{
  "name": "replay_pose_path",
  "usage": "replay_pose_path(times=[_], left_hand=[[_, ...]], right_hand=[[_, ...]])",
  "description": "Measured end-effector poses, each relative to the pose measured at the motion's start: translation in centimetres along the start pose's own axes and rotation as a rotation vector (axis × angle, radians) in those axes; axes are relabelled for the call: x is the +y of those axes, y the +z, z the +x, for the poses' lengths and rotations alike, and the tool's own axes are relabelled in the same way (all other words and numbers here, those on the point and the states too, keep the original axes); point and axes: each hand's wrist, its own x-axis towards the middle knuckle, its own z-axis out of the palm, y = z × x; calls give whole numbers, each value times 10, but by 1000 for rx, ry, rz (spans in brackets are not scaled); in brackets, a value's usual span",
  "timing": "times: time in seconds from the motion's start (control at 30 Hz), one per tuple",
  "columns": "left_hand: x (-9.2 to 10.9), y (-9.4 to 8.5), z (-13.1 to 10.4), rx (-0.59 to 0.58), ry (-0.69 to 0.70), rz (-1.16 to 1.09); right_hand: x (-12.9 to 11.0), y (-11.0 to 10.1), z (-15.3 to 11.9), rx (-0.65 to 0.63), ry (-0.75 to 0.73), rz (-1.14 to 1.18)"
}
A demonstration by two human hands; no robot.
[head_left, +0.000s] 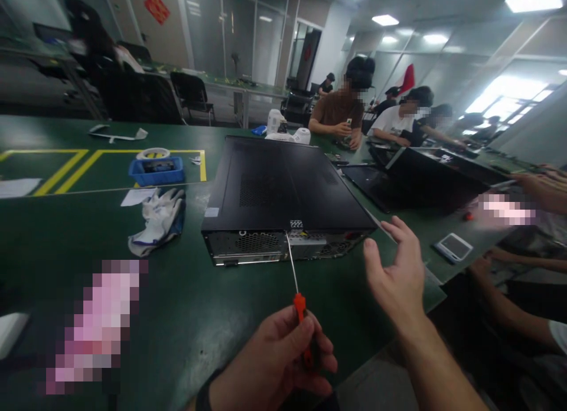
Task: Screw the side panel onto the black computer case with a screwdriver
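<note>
A black computer case (283, 180) lies flat on the green table, its rear panel facing me. My left hand (287, 346) grips the red handle of a screwdriver (300, 305). The screwdriver's long thin shaft points away from me, and its tip meets the upper edge of the rear panel near the middle. My right hand (396, 266) is beside the case's right rear corner, thumb and fingers apart, holding nothing. Whether the right hand touches the case I cannot tell.
White work gloves (157, 219) and a blue bin (156, 172) with a tape roll (153, 153) lie left of the case. To the right are a smartphone (453, 247) and a second black case (443, 175). Other people sit at tables beyond and at the right.
</note>
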Motion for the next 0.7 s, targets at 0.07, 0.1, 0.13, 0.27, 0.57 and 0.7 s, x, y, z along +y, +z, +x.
replay_pose_path(times=[0.07,0.1,0.13,0.27,0.57,0.7], left_hand=[[-1,-3,1,-25,-45,-50],[-1,-4,2,-36,-69,-70],[-1,-5,2,-38,-96,-87],[1,-2,2,2,-146,-148],[7,8,4,67,-212,-174],[7,9,5,112,-209,-165]], right_hand=[[1,0,17,-65,-14,-17],[0,1,30,-101,-31,-25],[-2,4,44,-143,-45,-38],[-2,28,97,-436,51,-176],[11,53,113,-845,435,-257],[8,51,114,-853,446,-251]])
